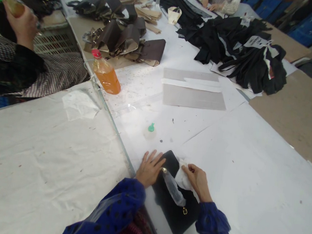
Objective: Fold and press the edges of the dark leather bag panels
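A black handbag (166,198) lies flat at the near edge of the white table. Its handle (175,189) is wrapped in clear plastic and joined by gold-coloured metal fittings. My left hand (150,168) rests on the bag's upper left edge, fingers spread and flat. With fingers closed, my right hand (198,179) pinches a crumpled white cloth (183,177) against the bag's right side. Part of the bag's right edge is hidden under the cloth and my hand.
Beyond the bag sits a small green-topped piece (151,127). Farther off are a grey sheet (194,98), an orange drink bottle (107,74), brown bags (119,38) and a black strap pile (235,47). A co-worker's hand (22,23) is at the left, another person (221,1) at the back.
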Demonstrator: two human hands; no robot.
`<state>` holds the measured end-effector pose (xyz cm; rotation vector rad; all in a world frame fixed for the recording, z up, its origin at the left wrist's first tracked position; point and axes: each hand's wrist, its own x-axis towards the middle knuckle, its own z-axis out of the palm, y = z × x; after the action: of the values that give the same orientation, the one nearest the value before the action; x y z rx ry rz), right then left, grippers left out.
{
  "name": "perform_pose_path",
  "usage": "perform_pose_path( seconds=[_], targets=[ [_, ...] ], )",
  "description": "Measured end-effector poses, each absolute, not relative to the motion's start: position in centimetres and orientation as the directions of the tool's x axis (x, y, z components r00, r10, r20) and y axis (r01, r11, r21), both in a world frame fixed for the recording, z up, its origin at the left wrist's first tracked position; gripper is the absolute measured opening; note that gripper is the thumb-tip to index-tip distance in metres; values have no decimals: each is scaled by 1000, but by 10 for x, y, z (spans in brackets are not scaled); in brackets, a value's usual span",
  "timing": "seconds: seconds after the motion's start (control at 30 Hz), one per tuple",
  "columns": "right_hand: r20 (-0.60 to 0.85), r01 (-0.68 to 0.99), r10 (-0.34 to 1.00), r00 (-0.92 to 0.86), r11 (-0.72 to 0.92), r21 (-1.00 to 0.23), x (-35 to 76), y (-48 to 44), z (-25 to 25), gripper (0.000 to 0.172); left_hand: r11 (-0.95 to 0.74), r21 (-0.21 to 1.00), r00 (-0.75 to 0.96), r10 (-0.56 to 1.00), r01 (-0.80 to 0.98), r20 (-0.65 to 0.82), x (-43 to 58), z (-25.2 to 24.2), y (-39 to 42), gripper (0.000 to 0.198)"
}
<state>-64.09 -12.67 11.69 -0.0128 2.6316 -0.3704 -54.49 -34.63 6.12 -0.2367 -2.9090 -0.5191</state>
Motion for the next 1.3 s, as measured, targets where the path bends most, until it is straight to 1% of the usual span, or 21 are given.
perform_pose_path(
  seconds=[0.07, 0.2, 0.3, 0.43, 0.63, 0.8, 0.83, 1.0, 1.13, 1.2, 1.3],
  targets=[
    [-457, 32, -107, -883, 958, -285, -629, -135, 106, 30, 927, 329, -973, 122, 182, 193, -545, 61, -347, 43],
    [-403, 63, -51, -914, 962, -266, -627, -155, 81, 29, 927, 327, -975, 129, 184, 181, -544, 60, -346, 44],
    [-381, 46, -70, -922, 957, -287, -636, -153, 72, 28, 928, 325, -974, 128, 184, 186, -543, 60, -346, 45],
    [-381, -3, -134, -915, 946, -325, -638, -141, 69, 26, 926, 325, -972, 132, 191, 195, -543, 61, -345, 44],
    [-296, 65, -30, -955, 950, -307, -627, -138, 66, 27, 924, 331, -970, 123, 190, 211, -541, 60, -346, 44],
    [-303, -3, -121, -945, 932, -362, -625, -135, 65, 31, 923, 335, -969, 123, 190, 212, -538, 59, -348, 44],
    [-301, -1, -119, -946, 932, -363, -625, -135, 64, 31, 922, 336, -970, 123, 190, 209, -538, 59, -348, 44],
    [-257, 77, -17, -966, 933, -351, -625, -131, 64, 28, 920, 348, -971, 112, 182, 210, -538, 60, -349, 45],
    [-294, 23, -102, -950, 920, -392, -617, -126, 71, 32, 918, 351, -970, 109, 182, 219, -538, 61, -350, 45],
    [-305, 14, -119, -945, 917, -400, -616, -127, 69, 33, 919, 350, -971, 109, 180, 212, -538, 61, -350, 46],
    [-278, 82, -30, -960, 920, -382, -624, -130, 62, 30, 920, 350, -974, 111, 176, 197, -538, 60, -350, 46]
  ],
)
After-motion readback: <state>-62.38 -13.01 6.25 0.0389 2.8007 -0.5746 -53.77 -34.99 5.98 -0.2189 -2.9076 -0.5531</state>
